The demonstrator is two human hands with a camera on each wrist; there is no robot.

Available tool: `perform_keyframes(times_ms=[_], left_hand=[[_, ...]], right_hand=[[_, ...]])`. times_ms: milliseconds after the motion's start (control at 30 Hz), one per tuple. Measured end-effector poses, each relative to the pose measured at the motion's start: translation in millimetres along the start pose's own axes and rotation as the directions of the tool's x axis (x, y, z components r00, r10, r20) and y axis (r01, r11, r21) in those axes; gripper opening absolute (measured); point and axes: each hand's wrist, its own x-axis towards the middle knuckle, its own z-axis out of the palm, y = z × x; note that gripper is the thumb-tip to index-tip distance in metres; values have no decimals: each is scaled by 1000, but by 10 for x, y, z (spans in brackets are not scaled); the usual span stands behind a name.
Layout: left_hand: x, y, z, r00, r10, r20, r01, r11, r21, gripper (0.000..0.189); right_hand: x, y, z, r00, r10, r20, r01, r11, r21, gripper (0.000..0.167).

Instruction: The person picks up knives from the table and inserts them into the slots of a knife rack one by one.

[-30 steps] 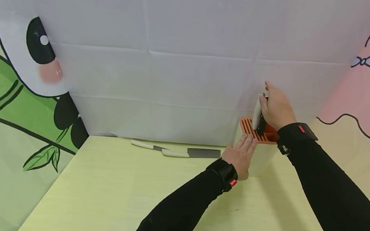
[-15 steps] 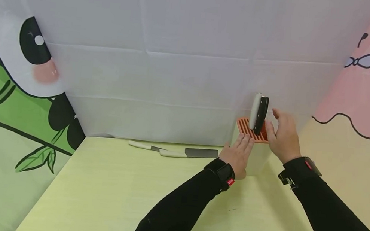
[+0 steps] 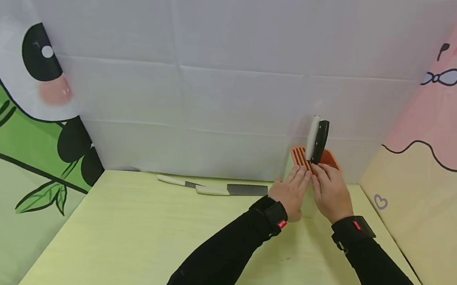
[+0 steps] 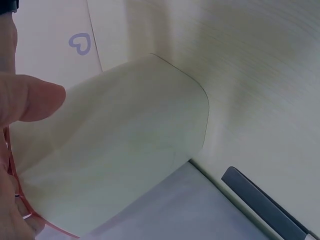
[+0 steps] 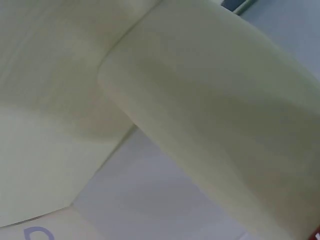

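A pale knife block (image 4: pixel 115 135) with an orange slotted top (image 3: pixel 299 155) stands against the white backdrop at the right. A white knife handle (image 3: pixel 312 137) and a black knife handle (image 3: pixel 320 142) rise side by side from its slots. My left hand (image 3: pixel 288 197) rests its straight fingers on the top's front edge; its thumb (image 4: pixel 42 100) shows beside the block in the left wrist view. Close by, my right hand (image 3: pixel 333 195) lays extended fingers on the front right rim, below the black handle. The right wrist view shows the block's side (image 5: pixel 215 110) but no fingers.
Left of the block, a cleaver (image 3: pixel 232 190) with a pale handle lies by the backdrop. A second pale-handled knife (image 3: pixel 174 181) lies partly behind it. The yellow tabletop (image 3: pixel 139 240) meets a printed side panel (image 3: pixel 423 195) at the right.
My right hand has come away from the knife handles to the right, then down onto the block's front rim beside my left hand. The left hand stays on the rim.
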Motion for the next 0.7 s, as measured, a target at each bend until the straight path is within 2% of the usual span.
perform_keyframes(times_ms=[233,533,700], left_hand=[[7,-18,55,1000,7,-28,-8,999,-31,106],[11,-31,61,1000,14,-22,-16,996,-85,107],[-4,-53,79,999,28,-31,-32,989,-146,101]], right_hand=[[-143,50,152,999,2,-40,-4,999,-41,35],[-244,86,333,997,18,-80,-25,997,-79,50],[-259,54,390,993,58,-106,-68,993,-92,57]])
